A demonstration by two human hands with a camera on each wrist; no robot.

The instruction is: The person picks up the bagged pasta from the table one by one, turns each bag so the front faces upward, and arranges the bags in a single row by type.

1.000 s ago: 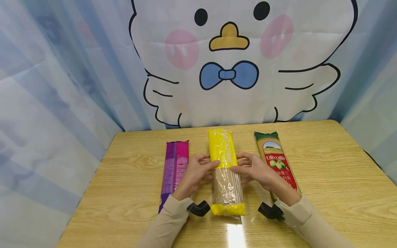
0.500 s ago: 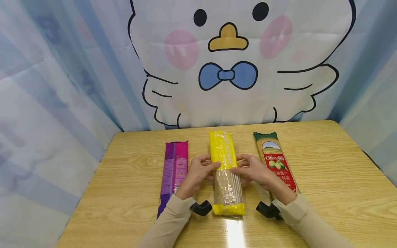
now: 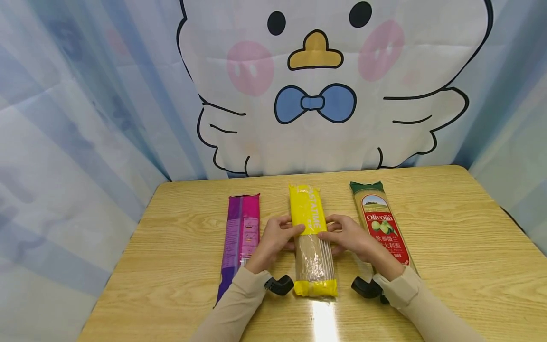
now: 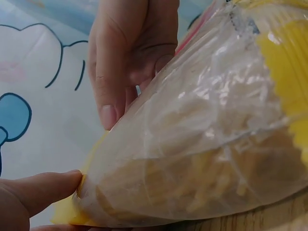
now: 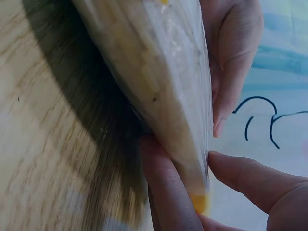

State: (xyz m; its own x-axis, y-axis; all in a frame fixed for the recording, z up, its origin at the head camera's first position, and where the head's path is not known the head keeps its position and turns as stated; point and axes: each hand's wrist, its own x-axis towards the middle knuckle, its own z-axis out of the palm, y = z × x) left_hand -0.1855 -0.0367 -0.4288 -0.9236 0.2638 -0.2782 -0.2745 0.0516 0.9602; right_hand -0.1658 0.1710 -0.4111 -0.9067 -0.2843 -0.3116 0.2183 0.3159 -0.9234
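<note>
The yellow pack (image 3: 313,240) lies in the middle of the table (image 3: 448,247), its long axis running away from the person, between the purple pack (image 3: 239,232) and the red pack (image 3: 382,228). The left hand (image 3: 275,240) and the right hand (image 3: 348,237) pinch it from opposite sides near its middle, thumbs on top and fingers under the edge. Both hands are equally near, and the near end seems to rest on the wood.
</note>
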